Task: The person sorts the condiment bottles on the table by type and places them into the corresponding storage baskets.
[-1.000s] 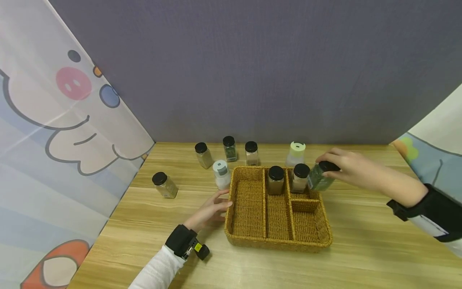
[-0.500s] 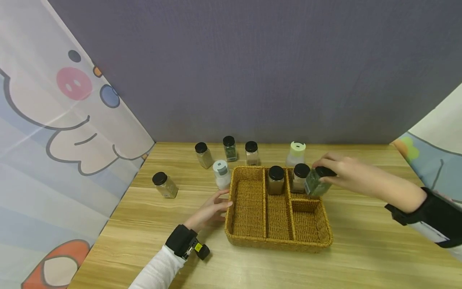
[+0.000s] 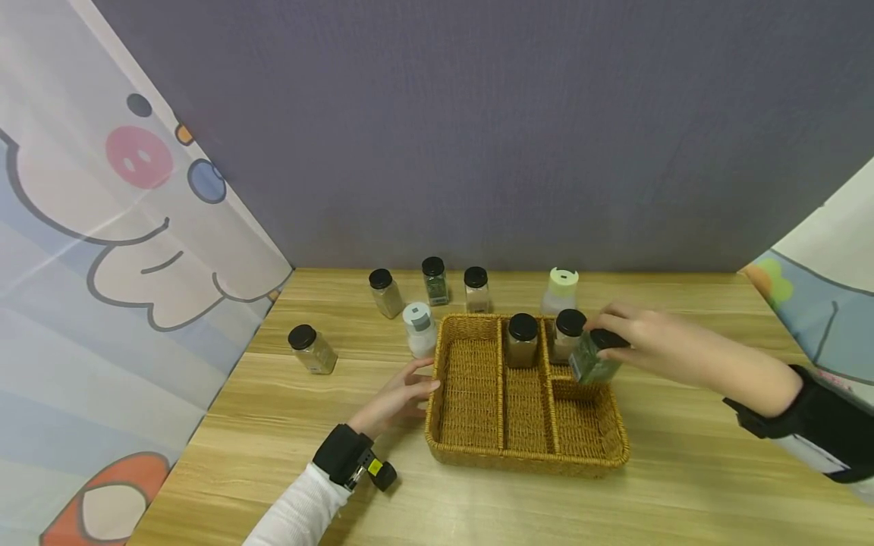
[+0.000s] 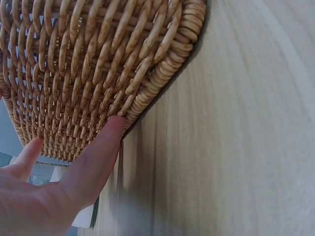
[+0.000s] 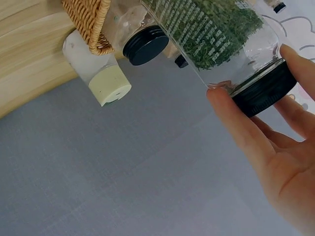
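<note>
My right hand [image 3: 645, 334] pinches a clear spice jar of dried green herbs [image 3: 592, 361] near its black lid. The jar hangs tilted over the right column of the wicker basket [image 3: 526, 458], in front of a black-lidded jar [image 3: 568, 337] standing in the back compartment. In the right wrist view, thumb and fingers grip the herb jar [image 5: 211, 34] around its neck and lid. My left hand [image 3: 392, 398] rests against the basket's left outer wall. In the left wrist view, extended fingers [image 4: 93, 162] touch the woven side [image 4: 88, 73].
Another black-lidded jar [image 3: 522, 341] stands in the basket's middle column. Behind the basket are a yellow-capped bottle [image 3: 561, 290] and several jars, including a green-filled one [image 3: 435, 282]. A white-capped bottle [image 3: 419, 330] stands by the left rim; a jar [image 3: 312, 350] stands farther left.
The right hand has moved the herb jar left and slightly toward the basket's front, from the right rim to over the right column. The left hand and basket stay put.
</note>
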### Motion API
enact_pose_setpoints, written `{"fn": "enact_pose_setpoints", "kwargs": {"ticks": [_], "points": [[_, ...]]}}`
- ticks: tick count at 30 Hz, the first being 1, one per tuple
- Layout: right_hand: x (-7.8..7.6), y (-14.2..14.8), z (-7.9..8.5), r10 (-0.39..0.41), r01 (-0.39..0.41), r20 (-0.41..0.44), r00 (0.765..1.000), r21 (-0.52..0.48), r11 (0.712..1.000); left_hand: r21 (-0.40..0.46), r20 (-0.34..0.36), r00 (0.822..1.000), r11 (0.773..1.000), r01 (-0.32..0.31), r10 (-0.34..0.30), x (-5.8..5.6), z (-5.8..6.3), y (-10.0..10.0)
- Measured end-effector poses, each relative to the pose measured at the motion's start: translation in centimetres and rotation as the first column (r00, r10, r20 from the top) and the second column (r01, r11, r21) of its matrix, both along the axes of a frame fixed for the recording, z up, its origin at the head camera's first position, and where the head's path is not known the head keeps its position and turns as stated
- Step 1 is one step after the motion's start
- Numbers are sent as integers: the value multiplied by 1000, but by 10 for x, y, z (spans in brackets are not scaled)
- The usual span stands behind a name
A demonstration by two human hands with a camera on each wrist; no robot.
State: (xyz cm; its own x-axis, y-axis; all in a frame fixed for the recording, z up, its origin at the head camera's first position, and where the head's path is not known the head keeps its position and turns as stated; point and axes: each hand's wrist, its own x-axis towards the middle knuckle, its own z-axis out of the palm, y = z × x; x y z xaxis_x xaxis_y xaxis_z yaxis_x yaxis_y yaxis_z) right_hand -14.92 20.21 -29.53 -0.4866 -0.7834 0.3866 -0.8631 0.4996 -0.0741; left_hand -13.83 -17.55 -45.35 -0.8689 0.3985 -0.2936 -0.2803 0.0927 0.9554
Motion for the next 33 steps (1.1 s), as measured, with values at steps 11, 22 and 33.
{"fn": "enact_pose_setpoints", "kwargs": {"ticks": [11, 22, 33], "points": [[6, -3, -5, 25, -25, 16, 1000, -2, 1000, 7, -3, 1000, 1000, 0, 0, 3, 7, 3], [14, -7, -8, 35, -35, 72, 997, -11, 999, -8, 22, 1000, 1000, -20, 20, -2, -7, -1], [18, -8, -10, 42, -41, 59, 997, -21, 999, 11, 19, 1000, 1000, -24, 24, 1, 2, 2]]}}
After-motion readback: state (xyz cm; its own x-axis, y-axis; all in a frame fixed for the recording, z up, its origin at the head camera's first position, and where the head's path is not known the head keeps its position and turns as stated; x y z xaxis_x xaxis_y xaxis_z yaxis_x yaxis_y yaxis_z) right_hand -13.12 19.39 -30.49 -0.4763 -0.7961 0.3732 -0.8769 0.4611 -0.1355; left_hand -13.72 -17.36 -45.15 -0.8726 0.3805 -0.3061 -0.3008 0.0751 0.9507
